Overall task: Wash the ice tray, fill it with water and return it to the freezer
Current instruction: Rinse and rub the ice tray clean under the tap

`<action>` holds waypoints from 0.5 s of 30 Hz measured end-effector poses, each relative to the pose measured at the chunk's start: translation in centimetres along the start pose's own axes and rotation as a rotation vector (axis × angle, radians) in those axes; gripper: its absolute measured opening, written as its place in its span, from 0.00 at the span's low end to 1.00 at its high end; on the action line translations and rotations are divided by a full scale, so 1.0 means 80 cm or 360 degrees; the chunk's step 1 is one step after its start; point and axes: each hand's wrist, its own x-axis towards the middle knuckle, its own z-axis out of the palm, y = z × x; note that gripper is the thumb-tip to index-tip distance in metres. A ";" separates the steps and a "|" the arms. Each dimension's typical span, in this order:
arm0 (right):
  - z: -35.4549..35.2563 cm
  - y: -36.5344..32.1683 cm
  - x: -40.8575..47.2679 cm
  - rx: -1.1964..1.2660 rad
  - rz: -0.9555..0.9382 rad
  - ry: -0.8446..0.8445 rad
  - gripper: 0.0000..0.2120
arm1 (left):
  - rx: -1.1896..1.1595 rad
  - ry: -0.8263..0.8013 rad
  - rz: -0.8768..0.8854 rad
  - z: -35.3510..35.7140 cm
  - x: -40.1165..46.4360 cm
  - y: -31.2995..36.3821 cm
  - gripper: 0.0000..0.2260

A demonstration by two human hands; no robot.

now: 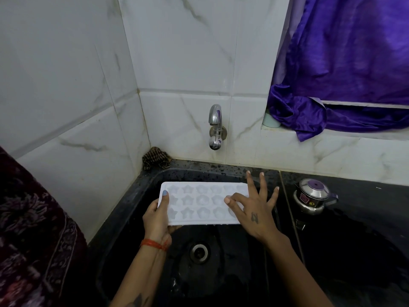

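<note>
left hand (156,218) curled in a grip, right hand (254,210) flat, fingers spread

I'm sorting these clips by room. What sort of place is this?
Most likely a home kitchen's washing corner: a black sink below a wall tap on marble-look tiles, a small steel pot on the counter beside it, and an ice tray held over the basin.

Dim, soft indoor light falls evenly on the white marble wall tiles (188,63), with no hard shadows. The black sink (137,196) is very dark, its detail mostly lost. Small highlights glint on the chrome tap (215,116). Wide-angle distortion bends the tile lines near the edges. Focus is slightly soft throughout.
</note>
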 end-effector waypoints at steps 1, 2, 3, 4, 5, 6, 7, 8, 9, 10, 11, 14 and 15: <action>0.001 0.001 0.000 -0.0044 -0.0009 0.0016 0.31 | -0.0004 -0.0001 0.0002 0.001 -0.001 0.000 0.09; 0.001 0.002 -0.001 -0.0079 -0.0011 0.0031 0.31 | -0.0004 -0.0001 0.0006 0.002 -0.001 0.000 0.09; 0.002 0.002 -0.002 -0.0103 -0.0009 0.0044 0.32 | -0.0001 0.0000 0.0011 0.003 -0.002 -0.001 0.09; 0.003 0.002 -0.003 -0.0123 -0.0007 0.0055 0.33 | 0.0001 0.0000 0.0016 0.004 -0.002 -0.001 0.08; 0.004 0.003 -0.003 -0.0138 -0.0008 0.0065 0.34 | -0.0001 0.0000 0.0018 0.005 -0.003 -0.001 0.08; 0.005 0.003 -0.003 -0.0138 -0.0010 0.0069 0.35 | -0.0003 0.0001 0.0018 0.005 -0.004 -0.001 0.08; 0.005 0.004 -0.003 -0.0123 -0.0007 0.0063 0.34 | -0.0007 0.0003 0.0016 0.005 -0.005 -0.001 0.08; 0.006 0.003 -0.002 -0.0102 -0.0002 0.0047 0.32 | -0.0010 0.0006 0.0013 0.005 -0.005 0.000 0.09; 0.005 0.003 -0.001 -0.0081 0.0001 0.0031 0.32 | -0.0012 0.0010 0.0012 0.006 -0.005 0.000 0.10; 0.005 0.003 0.000 -0.0057 -0.0003 0.0018 0.32 | -0.0010 0.0016 0.0012 0.006 -0.005 0.001 0.11; 0.005 0.002 0.001 -0.0030 -0.0012 0.0014 0.32 | -0.0005 0.0023 0.0016 0.006 -0.004 0.001 0.11; 0.004 0.000 0.003 0.0054 -0.0032 0.0033 0.31 | 0.0006 0.0030 0.0022 0.006 -0.002 0.002 0.11; 0.004 0.000 0.004 0.0067 -0.0029 0.0039 0.30 | -0.0002 0.0029 0.0019 0.005 -0.002 0.001 0.11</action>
